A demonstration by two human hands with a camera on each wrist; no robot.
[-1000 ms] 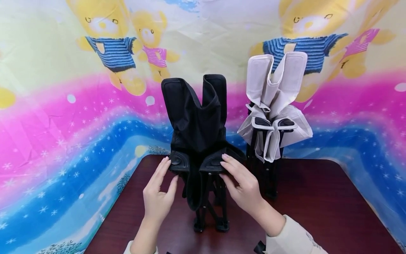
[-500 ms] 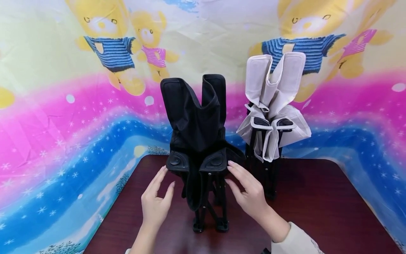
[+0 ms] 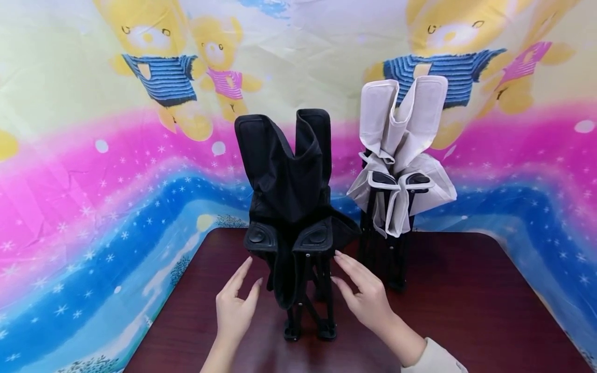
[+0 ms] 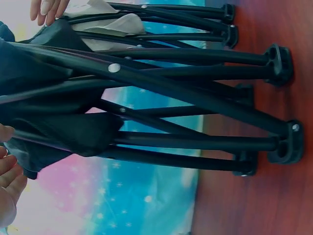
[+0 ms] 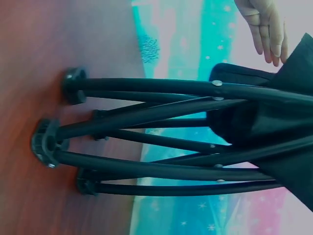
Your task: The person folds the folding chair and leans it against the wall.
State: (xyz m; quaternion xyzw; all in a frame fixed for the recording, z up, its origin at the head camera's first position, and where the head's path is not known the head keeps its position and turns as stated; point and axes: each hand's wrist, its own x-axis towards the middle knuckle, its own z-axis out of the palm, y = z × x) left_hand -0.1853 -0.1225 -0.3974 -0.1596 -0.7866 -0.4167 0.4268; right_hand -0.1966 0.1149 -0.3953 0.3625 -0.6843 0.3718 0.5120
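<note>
A small black folding chair [image 3: 289, 181] stands folded upright on the table, its fabric bunched between two raised back corners. Crossed black legs [image 4: 195, 98] with plastic feet fill the left wrist view; the right wrist view shows these legs [image 5: 161, 122] from the other side. My left hand [image 3: 235, 311], fingers loosely bent, is at the chair's left just below the front seat corner. On the right side my right hand [image 3: 368, 295] is held the same way, fingertips near the other seat corner. Neither hand grips anything; whether the fingertips touch the fabric I cannot tell.
Behind and to the right stands a similar folded chair in off-white fabric [image 3: 401, 155] with black legs. Both chairs are on a dark red-brown table [image 3: 466, 311]. A printed cloth backdrop [image 3: 116, 233] with cartoon bears hangs close behind the table's far edge.
Both hands have come off the front seat corners, spreading slightly outward and then sinking a little lower beside the chair. The black chair and the off-white chair have stayed in place.
</note>
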